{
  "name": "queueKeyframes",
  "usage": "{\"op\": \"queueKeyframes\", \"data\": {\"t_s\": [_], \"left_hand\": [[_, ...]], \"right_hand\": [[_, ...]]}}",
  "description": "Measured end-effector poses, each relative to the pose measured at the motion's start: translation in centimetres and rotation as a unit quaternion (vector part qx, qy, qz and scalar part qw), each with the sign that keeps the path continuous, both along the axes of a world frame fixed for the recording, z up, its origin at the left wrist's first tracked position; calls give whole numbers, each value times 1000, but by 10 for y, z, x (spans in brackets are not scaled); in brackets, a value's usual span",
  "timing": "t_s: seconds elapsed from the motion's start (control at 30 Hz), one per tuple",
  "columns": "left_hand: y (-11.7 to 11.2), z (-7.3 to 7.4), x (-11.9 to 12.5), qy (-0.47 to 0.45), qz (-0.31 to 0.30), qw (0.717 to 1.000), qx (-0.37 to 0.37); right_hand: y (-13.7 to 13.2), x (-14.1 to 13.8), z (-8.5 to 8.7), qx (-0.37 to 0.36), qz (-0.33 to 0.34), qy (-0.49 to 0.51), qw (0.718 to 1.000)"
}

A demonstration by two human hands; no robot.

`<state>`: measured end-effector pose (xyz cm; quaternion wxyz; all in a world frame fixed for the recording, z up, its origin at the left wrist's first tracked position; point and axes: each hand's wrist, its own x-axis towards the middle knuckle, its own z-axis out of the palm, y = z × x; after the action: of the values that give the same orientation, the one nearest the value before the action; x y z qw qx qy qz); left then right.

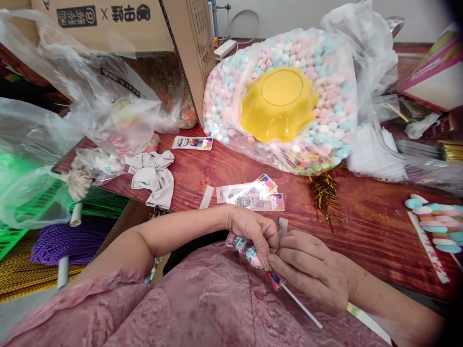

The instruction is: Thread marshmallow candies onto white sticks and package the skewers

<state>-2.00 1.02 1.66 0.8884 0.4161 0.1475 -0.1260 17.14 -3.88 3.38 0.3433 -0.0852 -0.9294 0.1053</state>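
Note:
A marshmallow skewer in a printed clear wrapper (241, 245) lies slanted in front of my body, its white stick (303, 306) pointing down to the right. My left hand (255, 231) is closed around the wrapper near its gathered lower end. Against it, my right hand (314, 265) pinches at the wrapper's neck, where a bit of gold twist tie (278, 251) shows between the fingers. How far the tie goes round is hidden. Printed clear bags (249, 195) lie on the table just beyond my hands. A bunch of gold twist ties (323, 193) rests farther right.
A big bag of pastel marshmallows (224, 101) stands at the back with a yellow bowl (280, 103) upside down on it. Left of it is a cardboard box (195, 53). Marshmallow skewers (439, 224) lie at right. A grey cloth (154, 176) sits on the table's left edge.

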Motion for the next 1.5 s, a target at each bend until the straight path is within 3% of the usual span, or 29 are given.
{"op": "queueKeyframes", "data": {"t_s": [0.1, 0.23, 0.33, 0.4, 0.47, 0.53, 0.57, 0.6, 0.63, 0.67, 0.7, 0.73, 0.8, 0.87, 0.9, 0.93, 0.97, 1.03, 1.07, 1.13, 1.2, 1.23, 1.27, 1.3, 1.33, 1.37, 1.43, 1.5], "left_hand": [[-2, 6, -1, 5, 9, 1000, 10], [4, 13, -3, -19, 25, 998, 45], [21, 21, -13, -37, 37, 991, 127], [32, 34, -22, -21, 12, 972, 236], [34, 54, -27, 16, 31, 910, 414], [21, 73, -26, 47, 136, 778, 611], [9, 79, -22, 54, 195, 703, 682], [-4, 81, -18, 44, 211, 647, 731], [-16, 78, -13, 18, 195, 618, 762], [-26, 71, -9, -29, 148, 613, 776], [-32, 60, -6, -60, 108, 620, 775], [-34, 47, -4, -55, 121, 634, 761], [-25, 26, -4, -22, 236, 691, 683], [-10, 18, -8, -11, 309, 695, 649], [-4, 19, -11, -14, 362, 695, 621], [0, 21, -13, -18, 415, 690, 593], [1, 24, -15, -19, 471, 689, 551], [-4, 26, -16, -12, 547, 712, 439], [-9, 24, -16, -8, 552, 741, 382], [-21, 18, -16, -12, 504, 819, 272], [-31, 11, -18, -14, 439, 871, 220], [-35, 9, -19, -6, 427, 873, 234], [-38, 7, -22, 7, 434, 858, 276], [-39, 6, -25, 22, 453, 823, 342], [-40, 5, -28, 37, 471, 772, 425], [-40, 4, -31, 47, 476, 712, 514], [-40, 1, -37, 53, 446, 596, 666], [-43, -2, -43, 42, 407, 518, 751]], "right_hand": [[4, -1, 1, 73, 22, 9, 997], [5, -2, 1, 87, -15, -31, 996], [3, -2, 4, 95, -39, -55, 993], [2, -3, 5, 98, -58, -78, 990], [6, -4, 3, 93, -88, -115, 985], [15, -4, -2, 72, -133, -121, 981], [22, -4, -4, 46, -156, -106, 981], [28, -3, -5, 2, -181, -81, 980], [33, -3, -4, -62, -207, -49, 975], [37, -4, -2, -144, -229, -11, 963], [37, -5, 1, -237, -243, 29, 940], [36, -8, 5, -334, -243, 64, 909], [27, -17, 11, -506, -199, 117, 831], [17, -25, 11, -620, -128, 135, 763], [14, -29, 8, -644, -109, 136, 745], [14, -31, 5, -637, -112, 140, 750], [15, -32, 1, -597, -137, 145, 777], [22, -32, -8, -421, -214, 154, 868], [26, -33, -11, -310, -244, 159, 905], [31, -34, -17, -130, -264, 168, 941], [31, -39, -22, -66, -263, 192, 943], [29, -42, -23, -82, -267, 209, 937], [27, -45, -25, -131, -274, 227, 925], [26, -48, -25, -209, -275, 250, 905], [24, -52, -25, -312, -263, 276, 870], [22, -55, -24, -430, -235, 300, 819], [19, -63, -23, -653, -140, 328, 668], [14, -72, -22, -793, -48, 311, 522]]}}
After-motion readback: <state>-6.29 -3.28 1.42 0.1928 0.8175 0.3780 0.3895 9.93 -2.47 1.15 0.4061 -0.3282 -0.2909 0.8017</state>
